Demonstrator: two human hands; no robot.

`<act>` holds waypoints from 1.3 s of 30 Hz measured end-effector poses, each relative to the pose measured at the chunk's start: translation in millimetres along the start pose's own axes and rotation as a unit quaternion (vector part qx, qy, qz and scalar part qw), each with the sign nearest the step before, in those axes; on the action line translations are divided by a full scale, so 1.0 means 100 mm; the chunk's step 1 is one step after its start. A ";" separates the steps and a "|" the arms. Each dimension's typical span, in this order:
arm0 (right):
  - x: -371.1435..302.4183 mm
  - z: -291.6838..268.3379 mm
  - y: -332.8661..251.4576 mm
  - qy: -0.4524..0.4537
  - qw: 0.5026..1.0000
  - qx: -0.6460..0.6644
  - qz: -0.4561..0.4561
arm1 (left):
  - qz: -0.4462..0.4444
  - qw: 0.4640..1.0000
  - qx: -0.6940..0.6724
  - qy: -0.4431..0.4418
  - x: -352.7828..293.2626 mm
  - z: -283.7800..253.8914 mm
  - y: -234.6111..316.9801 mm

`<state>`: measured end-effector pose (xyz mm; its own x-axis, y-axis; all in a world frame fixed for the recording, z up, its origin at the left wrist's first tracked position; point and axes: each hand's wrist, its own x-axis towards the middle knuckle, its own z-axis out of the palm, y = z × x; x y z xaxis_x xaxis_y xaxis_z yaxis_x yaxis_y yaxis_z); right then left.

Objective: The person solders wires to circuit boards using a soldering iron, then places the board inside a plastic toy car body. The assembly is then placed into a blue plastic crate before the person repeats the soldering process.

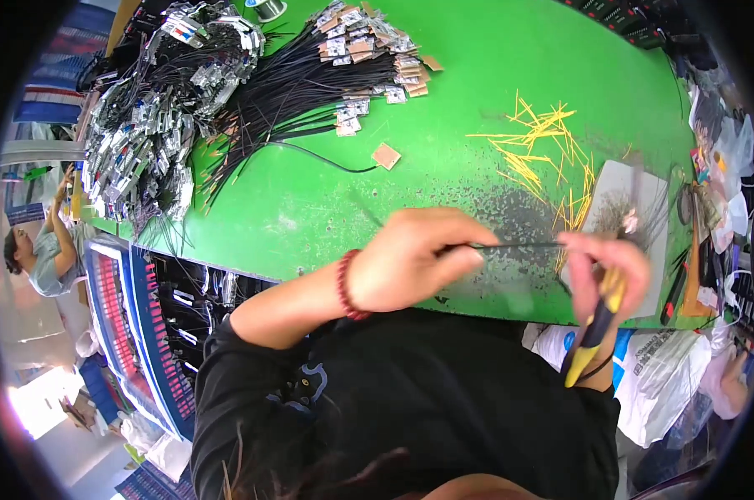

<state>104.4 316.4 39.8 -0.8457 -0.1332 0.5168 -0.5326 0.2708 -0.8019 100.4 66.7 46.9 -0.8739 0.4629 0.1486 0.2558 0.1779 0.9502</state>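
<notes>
Between my two hands a thin black cable [523, 245] is stretched level above the green table. My left hand [410, 260], a red bead bracelet at its wrist, pinches one part of it between thumb and fingers. On the other side, the fingertips of my right hand [612, 257] are closed on the cable too. Lodged in the right palm is a tool with a yellow-and-black handle [595, 332]; its working end is hidden, so its kind does not show. The right hand is slightly blurred.
Yellow thin strips [552, 133] lie scattered beyond my right hand, by a grey board [610, 196] with dark clippings. A single cable with a square tan tag [386, 156] lies ahead. Bundled tagged cables [310, 75] and a silvery connector heap [143, 142] fill the far left.
</notes>
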 end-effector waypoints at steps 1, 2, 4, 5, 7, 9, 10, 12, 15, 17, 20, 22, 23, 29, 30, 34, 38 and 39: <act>-0.03 0.02 0.05 0.087 0.996 -0.031 0.007 | 0.020 0.997 0.072 0.021 -0.04 -0.10 -0.01; -0.07 -0.02 0.18 0.024 0.989 -0.143 -0.008 | 0.037 0.985 0.163 0.045 -0.10 -0.20 -0.02; -0.13 -0.12 0.47 -0.156 0.961 -0.224 -0.053 | 0.101 0.943 0.307 0.081 -0.18 -0.32 -0.24; -0.18 0.07 0.55 -0.139 0.935 -0.280 -0.166 | 0.107 0.926 0.352 0.080 -0.21 -0.37 -0.39; -0.24 0.31 0.64 -0.168 0.916 -0.308 -0.197 | 0.113 0.904 0.403 0.081 -0.31 -0.43 -0.71; -0.35 0.38 0.66 -0.181 0.915 -0.313 -0.179 | 0.100 0.906 0.406 0.068 -0.35 -0.43 -0.88; -0.37 0.37 0.62 -0.213 0.905 -0.333 -0.158 | 0.099 0.908 0.403 0.059 -0.37 -0.41 -0.92; -0.40 0.35 0.51 -0.265 0.905 -0.319 -0.092 | 0.071 0.913 0.394 0.084 -0.37 -0.39 -0.97; -0.51 0.31 0.53 -0.261 0.928 -0.262 -0.049 | 0.035 0.914 0.399 0.055 -0.28 -0.39 -0.86; -0.51 0.25 0.62 -0.179 0.958 -0.213 -0.066 | 0.014 0.904 0.425 0.053 -0.21 -0.33 -0.74; -0.50 0.07 0.66 0.021 0.971 -0.227 -0.077 | 0.049 0.929 0.366 0.014 0.11 -0.05 -0.59; -0.61 -0.16 0.69 0.085 0.986 -0.139 0.047 | 0.089 0.940 0.327 -0.026 0.49 0.19 -0.62; -0.65 -0.28 0.63 0.104 0.986 -0.090 0.096 | 0.111 0.940 0.321 -0.022 0.67 0.31 -0.68; -0.95 -0.96 0.46 0.173 0.972 -0.085 0.136 | 0.151 0.934 0.304 -0.114 1.45 0.55 -1.03; -1.03 -1.04 0.45 0.188 0.970 -0.074 0.138 | 0.152 0.924 0.326 -0.130 1.47 0.54 -1.01; -1.27 -1.35 0.49 0.257 0.948 -0.060 0.179 | 0.244 0.846 0.458 -0.128 1.39 0.53 -0.92; -1.40 -1.71 0.77 0.366 0.907 -0.090 0.189 | 0.186 0.873 0.447 -0.062 1.26 0.50 -0.81; -1.45 -1.82 0.86 0.364 0.909 -0.001 0.203 | 0.163 0.883 0.436 -0.058 1.21 0.50 -0.81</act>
<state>187.3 532.2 -49.4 -0.7259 0.6443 0.2406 -0.1809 0.1587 -0.9706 -5.9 151.6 -25.4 -0.6604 0.6892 0.2982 0.7508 0.5973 0.2821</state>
